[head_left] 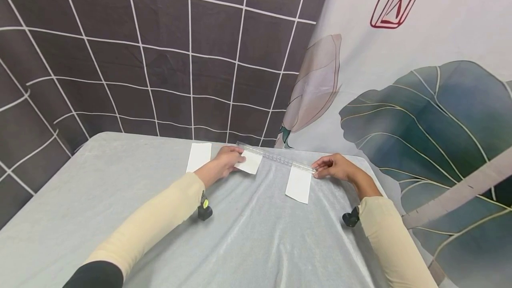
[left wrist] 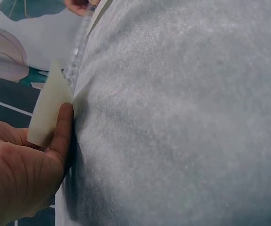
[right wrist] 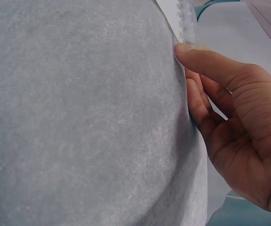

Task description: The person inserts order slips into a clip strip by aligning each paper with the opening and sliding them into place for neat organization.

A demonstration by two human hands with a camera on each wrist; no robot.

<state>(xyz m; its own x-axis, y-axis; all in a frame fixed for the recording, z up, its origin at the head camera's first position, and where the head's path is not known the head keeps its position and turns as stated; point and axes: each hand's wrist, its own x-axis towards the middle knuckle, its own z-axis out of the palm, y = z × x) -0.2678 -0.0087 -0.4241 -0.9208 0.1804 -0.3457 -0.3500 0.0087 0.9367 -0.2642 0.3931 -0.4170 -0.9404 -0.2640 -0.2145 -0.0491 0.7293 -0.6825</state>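
Desk (head_left: 240, 243) under grey cloth, slightly rucked. Clear strip (head_left: 276, 158) runs slantwise near the far edge, left end farther off, right end nearer. Left hand (head_left: 226, 160): grip closed in a pinch on the middle white paper (head_left: 251, 162), thumb uppermost, beside the strip's left end. Right hand (head_left: 336, 167): grip pinching the strip's right end between thumb and fingers. Right-hand white paper (head_left: 298, 186) lies with its far end at the strip, just left of those fingertips. Another white paper (head_left: 199, 157) lies left of the left hand, apart from the strip. Beyond: dark gridded hanging (head_left: 164, 70); to the right, white leaf-printed hanging (head_left: 356, 48).
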